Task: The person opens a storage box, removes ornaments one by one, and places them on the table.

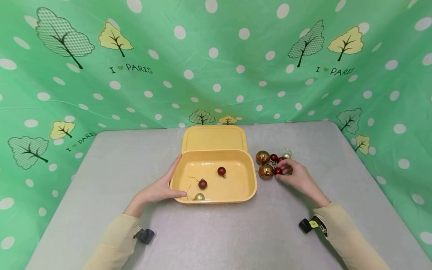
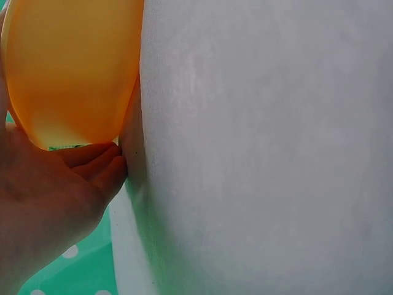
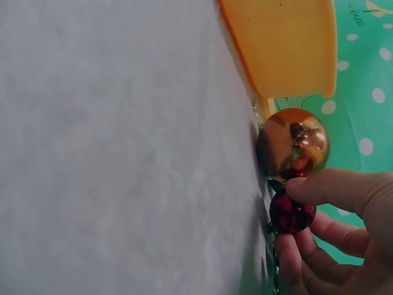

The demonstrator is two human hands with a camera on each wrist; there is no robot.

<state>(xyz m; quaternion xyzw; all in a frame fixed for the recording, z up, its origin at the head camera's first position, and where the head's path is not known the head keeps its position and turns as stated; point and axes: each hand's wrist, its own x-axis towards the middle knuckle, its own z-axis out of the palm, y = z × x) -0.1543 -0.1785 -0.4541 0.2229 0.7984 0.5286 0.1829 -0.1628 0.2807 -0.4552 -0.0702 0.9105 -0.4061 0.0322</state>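
Head view: right hand point(image 1: 297, 175) pinches a red bauble point(image 1: 278, 171); left hand point(image 1: 163, 188), fingers wide, grips the yellow box point(image 1: 233, 187) at nine o'clock. Pick-up seems in hand; next likely calls for lifting.

A green fabric backdrop point(image 1: 195, 52) with white polka dots point(image 1: 180, 32), checked trees point(image 1: 54, 28), yellow trees point(image 1: 113, 36) and black "PARIS" lettering point(image 1: 139, 69) hangs in soft folds behind and along both sides of a flat grey table point(image 1: 222, 240) with rounded far corners, evenly lit.
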